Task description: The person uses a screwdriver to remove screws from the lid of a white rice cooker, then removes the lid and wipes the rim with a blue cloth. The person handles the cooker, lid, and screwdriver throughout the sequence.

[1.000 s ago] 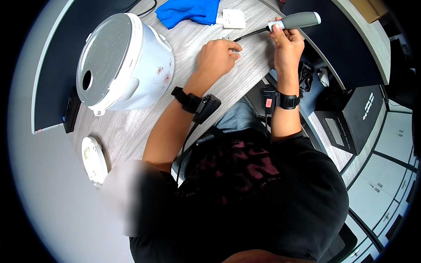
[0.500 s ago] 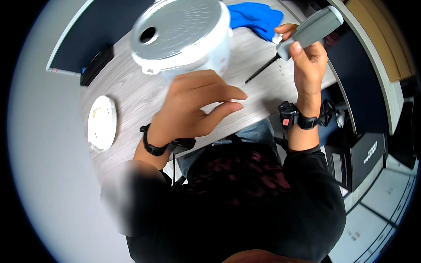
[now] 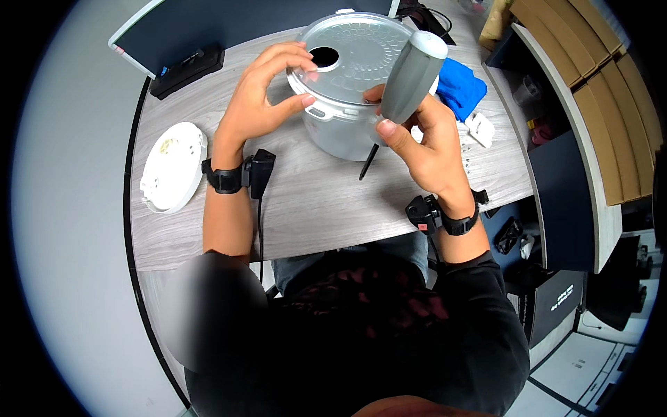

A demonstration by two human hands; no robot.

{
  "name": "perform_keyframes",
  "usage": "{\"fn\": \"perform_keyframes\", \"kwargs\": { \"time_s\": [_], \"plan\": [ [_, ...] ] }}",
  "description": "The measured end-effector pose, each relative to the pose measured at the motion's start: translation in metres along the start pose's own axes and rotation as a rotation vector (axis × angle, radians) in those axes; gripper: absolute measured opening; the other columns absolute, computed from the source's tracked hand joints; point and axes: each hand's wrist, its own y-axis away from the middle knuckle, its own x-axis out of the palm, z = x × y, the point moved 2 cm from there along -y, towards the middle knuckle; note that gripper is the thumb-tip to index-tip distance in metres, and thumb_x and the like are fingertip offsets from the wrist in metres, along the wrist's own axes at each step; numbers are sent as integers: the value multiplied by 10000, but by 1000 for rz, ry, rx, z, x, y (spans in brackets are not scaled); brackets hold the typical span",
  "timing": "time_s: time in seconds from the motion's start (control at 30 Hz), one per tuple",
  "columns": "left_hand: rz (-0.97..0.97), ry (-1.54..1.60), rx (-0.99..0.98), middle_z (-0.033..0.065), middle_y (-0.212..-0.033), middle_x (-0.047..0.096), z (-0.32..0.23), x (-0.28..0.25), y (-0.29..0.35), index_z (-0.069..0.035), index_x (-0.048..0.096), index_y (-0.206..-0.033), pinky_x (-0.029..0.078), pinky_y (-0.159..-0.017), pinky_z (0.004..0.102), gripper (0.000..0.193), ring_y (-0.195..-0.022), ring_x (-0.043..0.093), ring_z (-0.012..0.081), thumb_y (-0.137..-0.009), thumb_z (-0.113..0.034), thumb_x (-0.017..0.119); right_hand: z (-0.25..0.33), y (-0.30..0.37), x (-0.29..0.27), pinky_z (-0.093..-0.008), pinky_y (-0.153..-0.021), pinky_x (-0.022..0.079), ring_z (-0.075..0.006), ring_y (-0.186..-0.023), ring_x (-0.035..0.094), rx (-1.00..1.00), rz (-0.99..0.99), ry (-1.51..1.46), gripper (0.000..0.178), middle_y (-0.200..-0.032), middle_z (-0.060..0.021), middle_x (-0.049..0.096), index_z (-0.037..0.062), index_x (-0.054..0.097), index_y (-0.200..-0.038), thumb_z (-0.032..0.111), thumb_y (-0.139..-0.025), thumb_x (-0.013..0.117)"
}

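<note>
- Black wrist straps (image 3: 227,181) circle both your wrists, each bearing a small boxy unit, presumably to leave your palms clear.
- Your right hand (image 3: 422,142) is closed round the lower handle of the grey screwdriver (image 3: 411,80), thumb along the near side. The butt points up and the shaft slants down before the pot; this grip seems to suit steering the tip.
- Your left hand (image 3: 260,104) holds nothing, its thumb and fingers parted at the rim beside the lid's dark hole, perhaps for steadying; whether it presses, you can't tell from here.
- The white pot (image 3: 340,135) stands upright beyond the screwdriver, grey lid (image 3: 372,52) uppermost, within reach of both hands.
- A white round cover (image 3: 174,167) lies to your left, apart from the pot, probably out of the way.
- A small white piece (image 3: 479,130) and the bunched blue cloth (image 3: 462,87) sit at the pot's right.
</note>
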Motion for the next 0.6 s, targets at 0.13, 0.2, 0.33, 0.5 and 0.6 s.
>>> {"fn": "perform_keyframes", "kwargs": {
  "time_s": [0.13, 0.2, 0.33, 0.5, 0.6],
  "plan": [
    [50, 19, 1, 80, -1194, 653, -8, -3, 2, -115, 710, -1112, 433, -1076, 439, 449, -1248, 564, 297, -691, -183, 851, -6, -2, -7, -281, -542, 375, -138, -604, 479, 22, 3, 2, 322, -851, -74, 621, 7, 685, -1059, 248, -851, 737],
    [78, 26, -34, 77, -1161, 654, -19, -6, 1, -117, 716, -1103, 434, -1068, 434, 452, -1219, 573, 289, -676, -155, 859, -13, -4, -16, -265, -574, 403, -104, -661, 529, 30, 34, -29, 300, -895, -56, 668, 25, 695, -1066, 255, -878, 732],
    [65, -32, -48, 43, -1069, 645, -28, -1, 3, -138, 744, -1033, 478, -966, 411, 403, -1064, 597, 249, -657, -151, 889, -24, -11, -34, -260, -720, 488, -117, -830, 624, 83, 88, -142, 285, -954, -49, 695, 49, 707, -1066, 305, -939, 694],
    [-25, -207, 92, -3, -932, 620, -47, 15, -1, -162, 764, -971, 402, -864, 356, 331, -911, 567, 192, -671, -214, 894, -39, -32, -56, -270, -743, 488, -118, -835, 616, 129, 146, -195, 309, -934, -46, 692, 40, 711, -1054, 330, -954, 670],
    [-67, -256, 141, -22, -888, 609, -54, 28, -3, -168, 767, -967, 343, -823, 321, 328, -877, 548, 171, -683, -279, 888, -54, -42, -61, -252, -692, 428, -88, -765, 557, 143, 127, -145, 328, -857, -12, 678, 57, 731, -1001, 373, -952, 662]
  ]
}}
